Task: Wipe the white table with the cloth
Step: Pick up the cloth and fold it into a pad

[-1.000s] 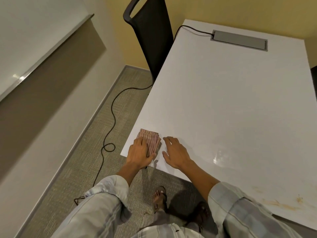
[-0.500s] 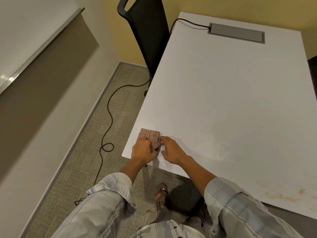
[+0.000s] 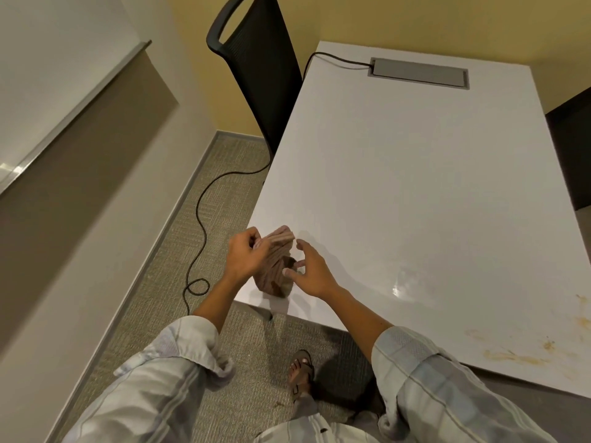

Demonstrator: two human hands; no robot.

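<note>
A: What's on the left side?

B: Beige wall with a grey-framed panel [image 3: 73, 100]. Below it, carpet floor [image 3: 179, 302] with a black cable [image 3: 200, 225] that snakes along, loops once, and runs up to the grey cable box [image 3: 419, 73] set into the far end of the white table [image 3: 431, 187]. Black mesh chair [image 3: 259, 78] is tucked against the table's left edge.

A: Hands?

B: Left hand [image 3: 244, 259] is over the table's near left corner, fingers curled, pinching the upper left part of the cloth [image 3: 275, 266]. Right hand [image 3: 311, 271] is just right of it, fingers spread and half curled; thumb and fingertips touch the cloth's right edge.

A: Cloth orientation?

B: Pinkish-brown ribbed cloth, bunched and lifted off the surface between both hands. Long axis runs from upper right, away from the person, down to lower left, with the lower end hanging above the table edge. Left hand covers part of it.

A: Anything further right?

B: Glare spot, then brown stains [image 3: 518, 356] near the table's near right edge, well apart from the cloth. Dark chair [image 3: 572, 148] at the far right edge. Sandalled foot [image 3: 300, 372] on the floor below.
</note>
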